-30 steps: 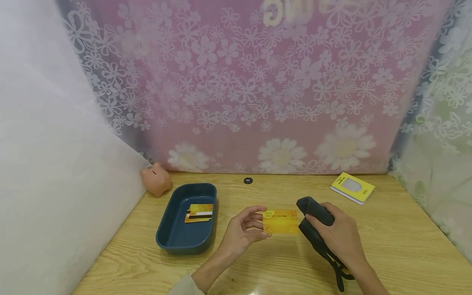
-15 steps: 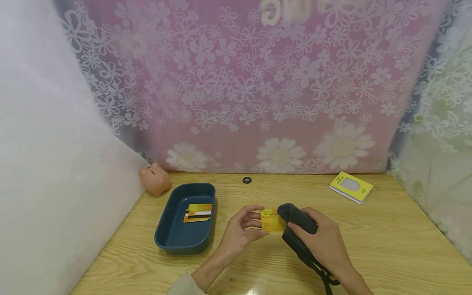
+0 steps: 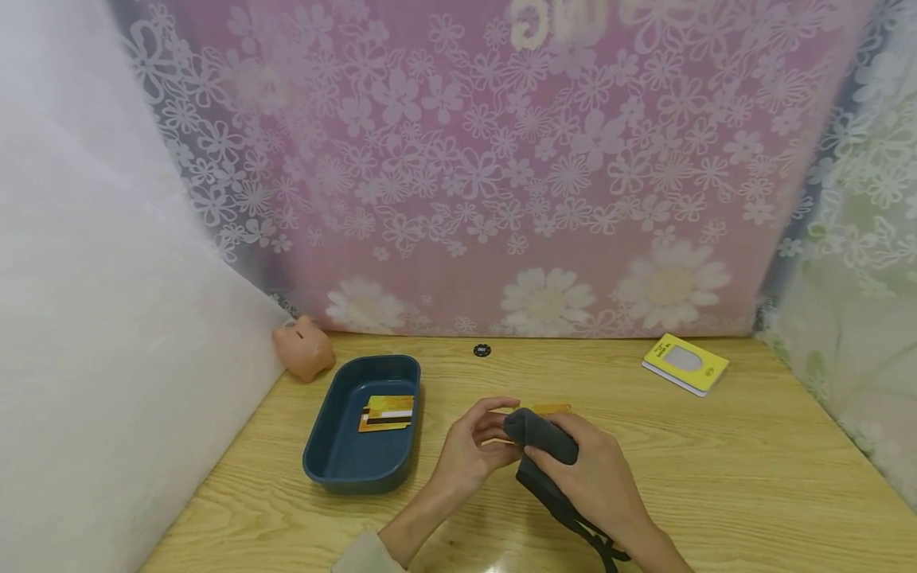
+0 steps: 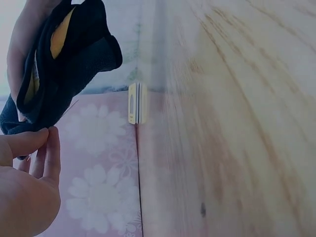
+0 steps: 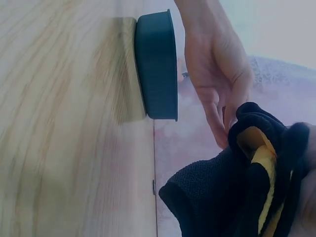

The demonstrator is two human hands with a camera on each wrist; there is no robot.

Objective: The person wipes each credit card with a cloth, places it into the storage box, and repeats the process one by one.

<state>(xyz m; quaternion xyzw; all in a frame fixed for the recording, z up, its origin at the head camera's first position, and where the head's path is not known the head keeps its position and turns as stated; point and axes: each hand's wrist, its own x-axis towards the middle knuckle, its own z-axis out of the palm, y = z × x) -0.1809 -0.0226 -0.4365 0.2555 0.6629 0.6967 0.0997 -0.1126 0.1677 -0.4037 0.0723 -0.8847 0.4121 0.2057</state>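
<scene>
My right hand [image 3: 598, 473] grips a bunched dark fabric piece [image 3: 548, 442] with black edging and a dangling strap. Yellow material shows inside its folds in both wrist views; its exact kind is unclear. My left hand [image 3: 466, 450] pinches the left end of a yellow bank card [image 3: 552, 409] above the table. The fabric lies over the near side of the card in the head view, so only the card's upper edge shows. In the left wrist view the thumb and fingertips of my left hand [image 4: 32, 177] meet just under the fabric [image 4: 74, 59].
Left of my hands stands a dark blue tray [image 3: 329, 461] with yellow cards [image 3: 390, 403] in it. Behind it sits a pink piggy bank [image 3: 304, 350]. A black chip [image 3: 482, 350] lies at the back, and a yellow booklet [image 3: 698, 364] lies back right on the wooden table [image 3: 731, 477].
My right hand has moved left with the dark fabric, from beside the card's right end to over the card, now mostly covered. The left hand has stayed nearly still.
</scene>
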